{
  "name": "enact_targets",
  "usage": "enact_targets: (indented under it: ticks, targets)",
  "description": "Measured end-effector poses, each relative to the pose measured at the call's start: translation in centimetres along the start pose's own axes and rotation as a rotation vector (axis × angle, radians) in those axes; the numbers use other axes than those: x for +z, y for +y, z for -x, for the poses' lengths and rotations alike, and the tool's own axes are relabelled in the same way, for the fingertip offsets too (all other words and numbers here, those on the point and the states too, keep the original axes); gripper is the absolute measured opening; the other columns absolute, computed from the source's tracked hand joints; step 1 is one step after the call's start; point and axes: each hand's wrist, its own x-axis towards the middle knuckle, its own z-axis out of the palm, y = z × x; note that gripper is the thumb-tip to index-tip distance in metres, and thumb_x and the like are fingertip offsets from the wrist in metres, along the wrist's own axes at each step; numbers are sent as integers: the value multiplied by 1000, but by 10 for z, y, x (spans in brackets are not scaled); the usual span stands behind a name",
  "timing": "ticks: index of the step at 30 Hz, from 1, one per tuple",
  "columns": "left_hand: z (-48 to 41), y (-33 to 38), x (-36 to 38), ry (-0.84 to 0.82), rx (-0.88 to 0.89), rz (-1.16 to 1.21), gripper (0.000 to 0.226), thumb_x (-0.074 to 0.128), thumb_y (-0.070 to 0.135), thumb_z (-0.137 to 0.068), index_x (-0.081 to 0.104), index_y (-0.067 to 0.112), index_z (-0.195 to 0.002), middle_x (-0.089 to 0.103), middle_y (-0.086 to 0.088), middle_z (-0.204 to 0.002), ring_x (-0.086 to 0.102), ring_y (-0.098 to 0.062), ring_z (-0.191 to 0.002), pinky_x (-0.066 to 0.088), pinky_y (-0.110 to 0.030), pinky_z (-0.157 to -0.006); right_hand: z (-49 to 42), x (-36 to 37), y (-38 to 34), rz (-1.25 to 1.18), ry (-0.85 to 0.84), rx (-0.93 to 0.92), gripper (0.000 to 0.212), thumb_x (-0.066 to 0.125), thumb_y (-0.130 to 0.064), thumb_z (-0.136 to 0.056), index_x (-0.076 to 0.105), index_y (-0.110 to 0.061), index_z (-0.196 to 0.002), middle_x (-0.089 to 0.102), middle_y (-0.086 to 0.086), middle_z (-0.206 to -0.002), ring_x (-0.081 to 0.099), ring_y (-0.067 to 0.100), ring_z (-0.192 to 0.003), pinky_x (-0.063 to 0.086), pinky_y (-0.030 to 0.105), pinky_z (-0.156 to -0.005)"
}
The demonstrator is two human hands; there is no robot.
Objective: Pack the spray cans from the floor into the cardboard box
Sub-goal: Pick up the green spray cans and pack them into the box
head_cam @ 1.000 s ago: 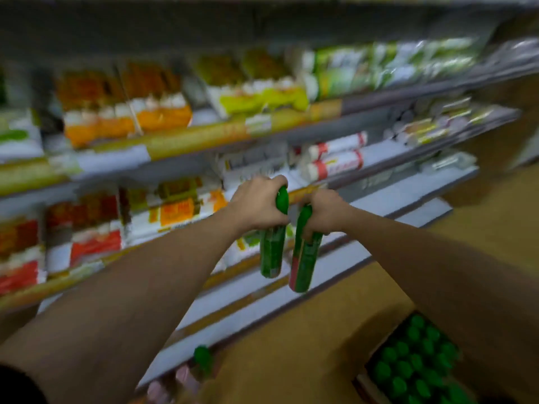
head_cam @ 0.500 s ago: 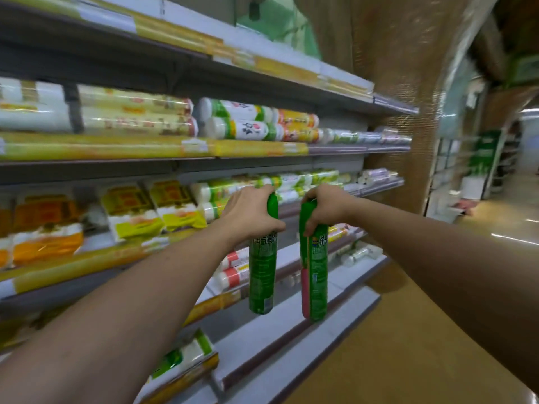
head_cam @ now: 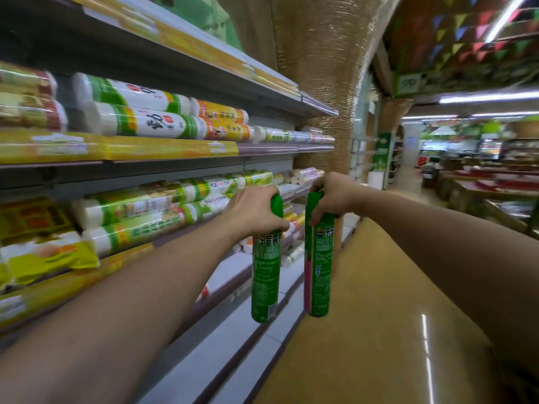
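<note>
I see store shelving [head_cam: 175,148] on my left w/ wrapped cylindrical packs [head_cam: 145,125], glossy tan floor [head_cam: 379,330] on the rt, a woven-clad pillar [head_cam: 320,68] ahead, strip lights [head_cam: 490,97] & coloured bunting [head_cam: 466,21] overhead.

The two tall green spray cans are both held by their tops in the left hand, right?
Not quite. The head view shows one tall green cylindrical spray can per hand: the left hand holds the left spray can by its top, the right hand the right spray can.
</note>
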Motion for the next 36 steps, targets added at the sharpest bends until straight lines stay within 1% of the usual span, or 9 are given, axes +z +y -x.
enact_targets:
  ticks: [3,7,10,14,16,19,22,30,36]
  targets:
    - [-38,-3,22,-44,90,29,46,83,56,-63,56,26,-84,61,1,-82,61,-20,-77,57,-37,-65,-15,2,15,21,50,99,63,96,-19,-59,66,-10,-113,68,10,-106,69,25,-88,64,43,-69]
    - [-78,5,52,-105,208,39,46,83,54,-60,59,25,-86,62,0,-84,61,-21,-78,56,-35,-65,-22,5,35,12,104,250,62,97,-17,-58,66,-10,-111,70,9,-102,69,23,-85,64,43,-72]
    - [-94,14,77,-198,284,93,49,83,54,-55,60,23,-86,63,-1,-84,62,-21,-77,59,-39,-68,-20,6,51,11,160,354,70,98,-17,-56,66,-11,-117,68,8,-102,69,25,-88,64,45,-72]
    - [-109,31,114,-282,356,187,42,85,47,-57,57,25,-78,65,0,-83,60,-14,-70,52,-30,-55,-14,15,79,47,163,462,72,96,-18,-59,63,-12,-123,66,4,-101,66,22,-88,64,39,-70]
    - [-114,42,132,-324,386,243,40,88,41,-62,60,23,-85,62,2,-82,57,-8,-68,44,-24,-50,-13,19,95,66,142,508,73,96,-19,-59,63,-12,-124,64,2,-100,65,21,-88,64,35,-67]
    - [-125,59,159,-368,389,327,47,88,44,-59,65,22,-94,67,2,-86,66,-14,-77,58,-32,-62,-16,19,124,92,111,555,77,97,-20,-57,63,-11,-126,64,4,-105,65,23,-91,63,33,-65]
    - [-138,80,185,-391,388,359,47,88,47,-57,64,25,-91,68,3,-87,68,-16,-79,63,-40,-70,-22,19,156,108,71,584,80,96,-19,-58,62,-11,-129,64,6,-110,64,23,-94,64,38,-69]
    - [-162,119,270,-461,327,311,45,90,41,-66,62,19,-94,64,0,-89,64,-16,-80,61,-36,-70,-49,43,261,142,-80,557,81,96,-24,-58,60,-12,-130,63,4,-109,64,22,-95,63,35,-74]
    - [-166,118,375,-630,278,219,48,91,44,-64,58,18,-87,61,-1,-85,59,-16,-74,53,-33,-58,-70,111,339,134,-186,554,69,94,-24,-62,65,-10,-124,65,4,-110,61,21,-95,60,33,-82]
